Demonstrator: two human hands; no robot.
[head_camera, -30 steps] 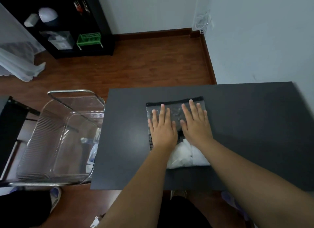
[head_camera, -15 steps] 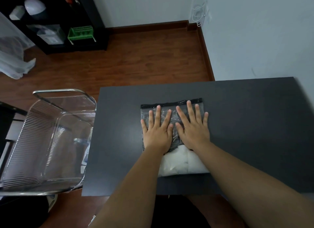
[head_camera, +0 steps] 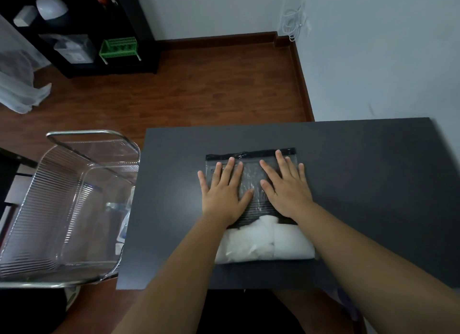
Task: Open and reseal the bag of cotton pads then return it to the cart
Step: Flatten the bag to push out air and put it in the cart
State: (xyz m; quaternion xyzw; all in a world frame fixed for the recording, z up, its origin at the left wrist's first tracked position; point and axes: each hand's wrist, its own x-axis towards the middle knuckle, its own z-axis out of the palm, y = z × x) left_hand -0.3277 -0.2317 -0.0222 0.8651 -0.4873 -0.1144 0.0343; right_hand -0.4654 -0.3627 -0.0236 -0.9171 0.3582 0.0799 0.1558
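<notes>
Pressed flat on the counter (head_camera: 373, 184) under left hand (head_camera: 224, 192) and right hand (head_camera: 286, 189), both open-palmed and grasping nothing: bag of cotton pads (head_camera: 251, 182), judged light, soft, slippery, best pinched at its black seal strip (head_camera: 249, 155).

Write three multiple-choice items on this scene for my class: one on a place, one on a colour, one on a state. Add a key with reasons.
1. Where is the clear cart?
A. left of the table
B. right of the table
C. on the table

2. What colour is the bag's seal strip?
A. green
B. black
C. white

3. How are the hands placed?
A. fists
B. flat on the bag
C. raised

Key: 1 A, it stands off the table's left edge. 2 B, a dark band. 3 B, left hand and right hand press the bag, fingers spread.
</notes>
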